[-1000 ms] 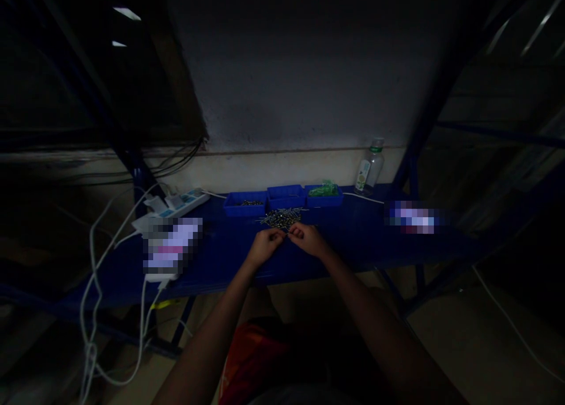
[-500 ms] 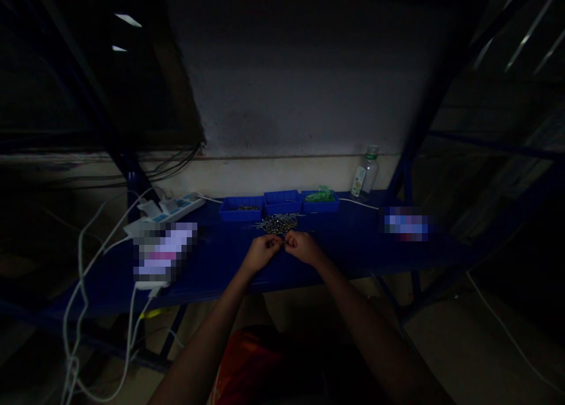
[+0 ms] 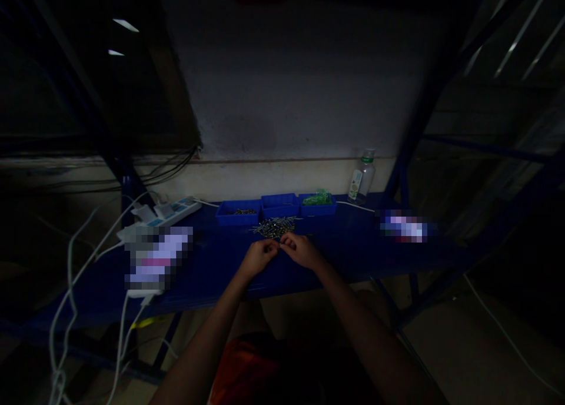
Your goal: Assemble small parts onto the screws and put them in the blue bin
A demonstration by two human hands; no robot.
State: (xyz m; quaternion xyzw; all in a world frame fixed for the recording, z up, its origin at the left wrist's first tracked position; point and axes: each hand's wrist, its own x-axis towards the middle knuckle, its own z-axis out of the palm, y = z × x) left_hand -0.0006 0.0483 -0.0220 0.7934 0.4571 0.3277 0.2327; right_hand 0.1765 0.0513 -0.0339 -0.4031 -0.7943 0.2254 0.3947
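My left hand [image 3: 260, 256] and my right hand [image 3: 299, 249] meet over the front part of the blue table [image 3: 198, 275]. Thumb and fingers are pinched together on both, and whatever is between the fingertips is too small and dark to name. Just beyond the fingers lies a loose pile of thin metal pieces [image 3: 276, 226], like screws or rivets. Behind the pile stand three blue bins: the left bin [image 3: 238, 219] holds small metal pieces, the middle bin [image 3: 279, 208] shows a thin piece inside, and the right bin [image 3: 318, 209] holds green plastic [image 3: 318, 198].
A clear bottle [image 3: 362, 178] stands at the back right, and a blurred-out screen [image 3: 405, 226] lies near the right end. On the left are a white power strip [image 3: 172, 212], another blurred-out device [image 3: 161, 258] and white cables [image 3: 70, 275]. Blue frame posts flank the table.
The view has shifted slightly, so everything sits a little lower and further left. Both hands stay pinched close together, with only a small change between the fingertips.
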